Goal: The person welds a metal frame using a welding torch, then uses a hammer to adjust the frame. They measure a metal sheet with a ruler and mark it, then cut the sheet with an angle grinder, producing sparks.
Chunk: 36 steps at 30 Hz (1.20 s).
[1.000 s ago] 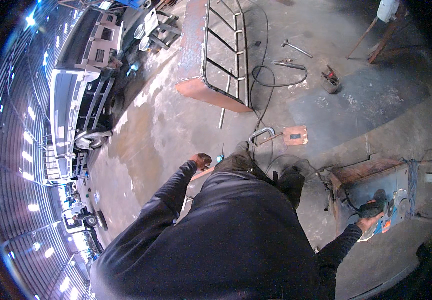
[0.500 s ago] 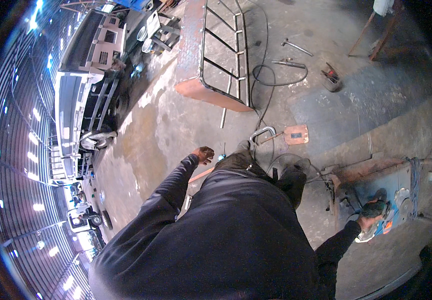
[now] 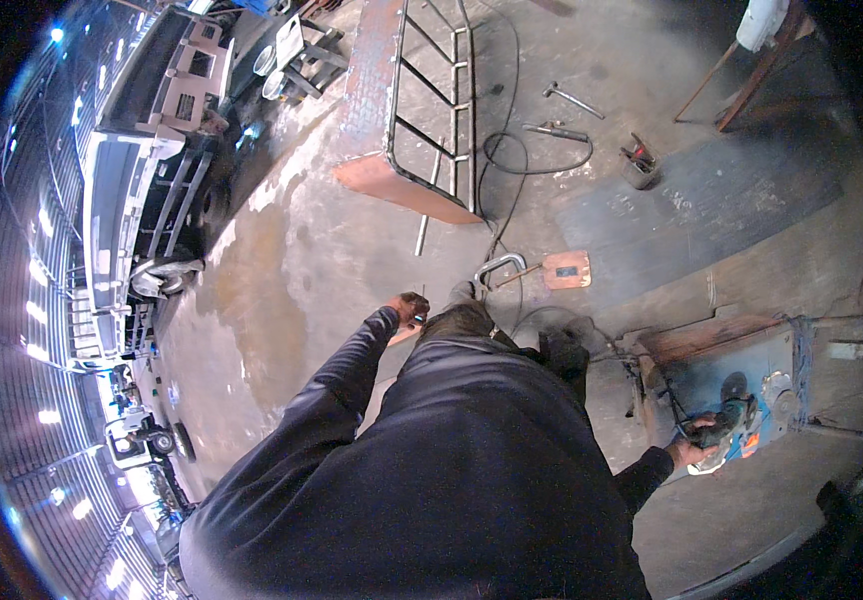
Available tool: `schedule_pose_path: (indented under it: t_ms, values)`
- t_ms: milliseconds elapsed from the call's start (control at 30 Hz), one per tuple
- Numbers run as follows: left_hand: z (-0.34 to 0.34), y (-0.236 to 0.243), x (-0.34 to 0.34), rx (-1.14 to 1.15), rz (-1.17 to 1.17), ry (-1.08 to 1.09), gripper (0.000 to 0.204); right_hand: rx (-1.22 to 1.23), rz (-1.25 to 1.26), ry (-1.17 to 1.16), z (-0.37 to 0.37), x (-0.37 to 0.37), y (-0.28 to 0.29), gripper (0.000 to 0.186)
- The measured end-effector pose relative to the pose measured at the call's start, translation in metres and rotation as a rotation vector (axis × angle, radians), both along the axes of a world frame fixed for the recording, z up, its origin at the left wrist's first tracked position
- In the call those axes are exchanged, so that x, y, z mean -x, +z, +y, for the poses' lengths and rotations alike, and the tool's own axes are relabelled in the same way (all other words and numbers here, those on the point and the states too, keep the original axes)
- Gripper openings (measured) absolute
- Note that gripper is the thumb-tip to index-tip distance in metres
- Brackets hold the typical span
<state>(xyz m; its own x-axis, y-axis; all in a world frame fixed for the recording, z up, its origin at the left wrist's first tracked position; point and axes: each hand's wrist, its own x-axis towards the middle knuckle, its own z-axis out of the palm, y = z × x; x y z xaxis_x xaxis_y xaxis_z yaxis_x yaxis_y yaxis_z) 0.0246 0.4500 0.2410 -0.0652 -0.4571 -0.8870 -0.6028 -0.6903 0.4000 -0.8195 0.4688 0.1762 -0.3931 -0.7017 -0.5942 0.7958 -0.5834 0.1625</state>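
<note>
My left hand hangs in front of my left leg, fingers loosely bent and apart, and I see nothing held in it. A small teal item with a thin upright rod shows just past its fingers, partly hidden. Off to the right, my right hand is closed round a dark, rounded tool, perhaps a grinder; its exact kind is hard to make out. That tool is over a blue-topped metal box with a rusty edge. A dark round disc and white and orange items are close beside it.
A welded metal frame lies ahead on the concrete. A hammer, a looping cable, a can holding tools, a C-clamp and a square copper-coloured plate are on the floor. A truck body stands left.
The view has shifted, so the floor things appear farther left. My right hand has moved slightly left with the dark tool, away from the box's middle. My left hand now partly covers the teal item.
</note>
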Motion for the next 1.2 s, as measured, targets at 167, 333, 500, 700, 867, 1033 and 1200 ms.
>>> schedule_pose_path:
  t_ms: [167, 333, 500, 700, 867, 1033, 1200]
  values:
    - [-0.004, -0.044, 0.006, 0.449, -0.251, -0.861, 0.059, -0.382, 0.592, 0.181, -0.002, -0.006, 0.015, 0.056]
    - [0.028, -0.085, 0.018, 0.120, 0.172, 0.252, 0.049, -0.725, 1.215, 0.686, 0.025, 0.025, 0.007, 0.045]
    - [0.014, -0.080, 0.041, 0.092, 0.155, 0.499, 0.033, -1.342, 0.940, 0.696, -0.020, -0.017, 0.039, 0.035]
    - [0.063, -0.096, 0.001, 0.188, 0.311, 0.436, 0.037, -1.814, 1.545, 1.293, 0.005, 0.008, -0.020, 0.047]
    - [0.078, -0.073, -0.021, -0.240, 0.520, 0.934, 0.042, -1.950, 1.893, 1.789, 0.022, 0.022, -0.072, 0.056]
    - [0.039, -0.036, 0.036, -0.154, 0.140, 0.690, 0.039, -2.085, 2.067, 1.879, 0.037, 0.066, -0.103, 0.066]
    - [0.053, -0.035, 0.012, -0.128, 0.078, 0.685, 0.034, -1.920, 1.891, 1.640, 0.059, 0.041, -0.109, 0.079]
